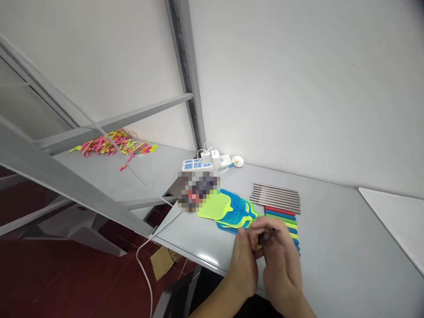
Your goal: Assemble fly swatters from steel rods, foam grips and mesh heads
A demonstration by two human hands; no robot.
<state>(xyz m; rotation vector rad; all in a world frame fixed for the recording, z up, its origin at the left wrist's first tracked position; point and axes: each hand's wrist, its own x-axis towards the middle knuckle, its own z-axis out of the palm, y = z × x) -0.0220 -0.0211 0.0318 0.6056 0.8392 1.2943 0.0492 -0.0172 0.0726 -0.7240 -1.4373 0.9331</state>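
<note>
A small dark object [267,237], too hidden by fingers to identify, sits between the person's left hand [243,270] and right hand [281,265]. The hands are together, with their fingers closed around it, just above the near part of a pale grey table [334,247]. Right beside the hands and partly behind them runs a row of red, green, yellow-green and blue plastic-coated bars [281,218]. Far of that row lies a neat stack of thin stainless steel rods [275,197]. To the left, neon green and blue plastic mesh fly swatter heads [228,211] overlap in a pile, touching a pixelated patch [198,191]. Farther back, a white and blue power strip [202,163] stands against a white wall [281,88], with white chargers plugged in. At far left, a tangled heap of pink, yellow and orange plastic pieces [112,143] lies on the table, beneath a grey metal frame [185,66].
</note>
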